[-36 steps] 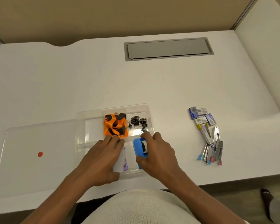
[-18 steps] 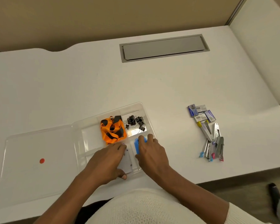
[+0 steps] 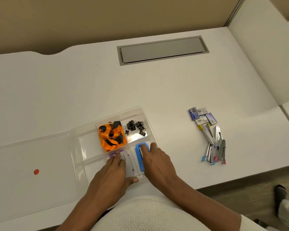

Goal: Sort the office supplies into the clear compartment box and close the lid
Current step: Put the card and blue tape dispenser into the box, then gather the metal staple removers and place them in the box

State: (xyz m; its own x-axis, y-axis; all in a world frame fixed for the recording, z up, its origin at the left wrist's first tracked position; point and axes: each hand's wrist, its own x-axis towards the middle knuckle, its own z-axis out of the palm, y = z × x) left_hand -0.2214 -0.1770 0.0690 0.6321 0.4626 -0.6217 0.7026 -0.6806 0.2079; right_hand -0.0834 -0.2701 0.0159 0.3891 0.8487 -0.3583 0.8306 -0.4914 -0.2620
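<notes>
Lower centre of the frame: the clear compartment box [image 3: 146, 114] sits on the white desk [image 3: 73, 90], its lid [image 3: 32, 172] hinged flat to the left. The step in hand looks like seating two items in the near compartments. The right hand [image 3: 157, 161] lies open, fingers pressing a blue staple remover [image 3: 138, 157] whose long axis runs toward the top of the frame. The left hand [image 3: 112, 174] rests flat and open on a white-and-purple packet [image 3: 128, 161]. Orange ribbon [image 3: 112, 135] and black binder clips [image 3: 135, 128] fill the far compartments. Next, I judge, a reach right for the staplers [image 3: 214, 145] and staple boxes [image 3: 202, 115], still outside the box at centre right
</notes>
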